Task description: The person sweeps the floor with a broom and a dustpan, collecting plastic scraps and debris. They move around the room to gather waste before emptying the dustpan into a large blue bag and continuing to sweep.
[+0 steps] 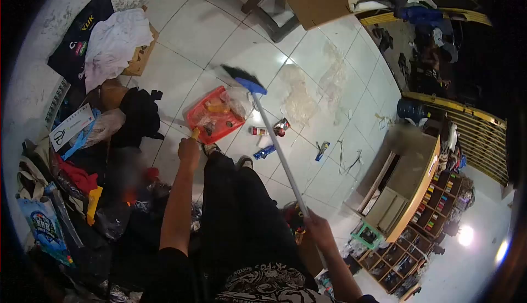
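My right hand [319, 230] is wrapped round the grey pole of a broom [278, 149]. The broom's blue head [251, 85] with dark bristles rests on the tiles beyond the red dustpan [192, 117]. My left hand [189, 153] is closed on a short yellow handle [196, 133] at the dustpan's near corner. Clear plastic and other scraps lie in the pan. Right of it on the floor are a red-and-white can-like packet [258, 130], a dark shiny wrapper [281, 127] and a blue wrapper [265, 152].
Clear plastic sheets [299, 94] and another blue wrapper [322, 151] lie on the tiles. Bags and clothes [99, 160] are heaped at left. A wooden cabinet [403, 182] stands at right, a dark stool-like frame [272, 15] at the top. A water jug [413, 111] is by the yellow railing.
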{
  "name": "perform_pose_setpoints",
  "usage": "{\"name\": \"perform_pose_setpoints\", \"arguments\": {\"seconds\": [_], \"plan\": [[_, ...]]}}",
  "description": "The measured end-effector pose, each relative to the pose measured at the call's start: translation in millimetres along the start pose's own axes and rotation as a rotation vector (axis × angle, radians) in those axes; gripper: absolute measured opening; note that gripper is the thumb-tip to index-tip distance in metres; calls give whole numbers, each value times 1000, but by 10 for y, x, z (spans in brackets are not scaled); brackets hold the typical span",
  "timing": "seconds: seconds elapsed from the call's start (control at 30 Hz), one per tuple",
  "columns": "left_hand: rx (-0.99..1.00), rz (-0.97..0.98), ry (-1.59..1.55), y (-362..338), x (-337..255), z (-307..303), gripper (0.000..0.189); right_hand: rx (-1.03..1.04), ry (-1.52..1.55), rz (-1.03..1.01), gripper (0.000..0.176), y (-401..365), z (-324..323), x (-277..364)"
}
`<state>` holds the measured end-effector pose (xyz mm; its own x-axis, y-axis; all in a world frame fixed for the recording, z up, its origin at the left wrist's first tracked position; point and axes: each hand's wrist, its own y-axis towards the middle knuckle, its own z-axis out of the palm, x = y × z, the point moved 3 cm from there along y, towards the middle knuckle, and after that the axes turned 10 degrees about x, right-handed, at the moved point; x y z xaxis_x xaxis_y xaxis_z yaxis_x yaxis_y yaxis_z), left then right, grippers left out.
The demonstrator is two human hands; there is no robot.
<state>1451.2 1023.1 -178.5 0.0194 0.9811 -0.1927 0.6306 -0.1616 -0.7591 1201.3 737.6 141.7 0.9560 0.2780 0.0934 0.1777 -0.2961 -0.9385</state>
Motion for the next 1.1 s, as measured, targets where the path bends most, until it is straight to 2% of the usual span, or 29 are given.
{"name": "perform_pose_setpoints", "arguments": {"seconds": [0.1, 0.17, 0.2, 0.23, 0.3, 0.33, 0.43, 0.47, 0.6, 0.73, 0.8, 0.83, 0.9, 1.03, 1.1], "plan": [[-15, 7, 52, 8, -58, 12, 17, -79, -42, -76, 45, 384, -75, -195], [-36, -1, 71, 42, -68, 100, 18, -15, 141, -54, 43, 610, -35, -273], [-47, 32, 106, -8, -122, 74, 18, 12, -11, -214, 41, 651, 30, -293], [-58, 63, 142, -50, -158, 57, 19, 18, -9, -216, 41, 661, 91, -381], [-51, 29, 156, -51, -147, 155, 19, 2, -36, -128, 40, 548, 250, -489], [-48, 1, 165, -53, -148, 199, 20, 61, 2, 5, 40, 401, 296, -411], [-11, 8, 141, -131, -183, 312, 20, 135, 124, -94, 40, 190, 573, -702], [-17, 13, 144, -208, -217, 353, 20, 215, 150, -49, 41, 71, 624, -769], [-73, 91, 52, -367, -313, 422, 20, 277, 147, -120, 42, -116, 804, -1016], [20, 37, 2, -366, -320, 592, 22, 232, 35, -160, 43, -150, 929, -1230], [83, 11, -38, -462, -290, 660, 22, 14, -71, -398, 43, -218, 993, -1265], [86, 11, -40, -502, -283, 673, 22, 24, -63, -390, 43, -280, 1020, -1312], [75, 11, -42, -524, -242, 653, 21, 106, -134, -121, 38, -376, 915, -1225], [46, 24, -64, -652, -177, 778, 20, 55, -159, -210, 41, -258, 988, -1571], [-8, 37, -81, -701, -125, 826, 20, -55, -371, -344, 48, -103, 1107, -1792]]}}
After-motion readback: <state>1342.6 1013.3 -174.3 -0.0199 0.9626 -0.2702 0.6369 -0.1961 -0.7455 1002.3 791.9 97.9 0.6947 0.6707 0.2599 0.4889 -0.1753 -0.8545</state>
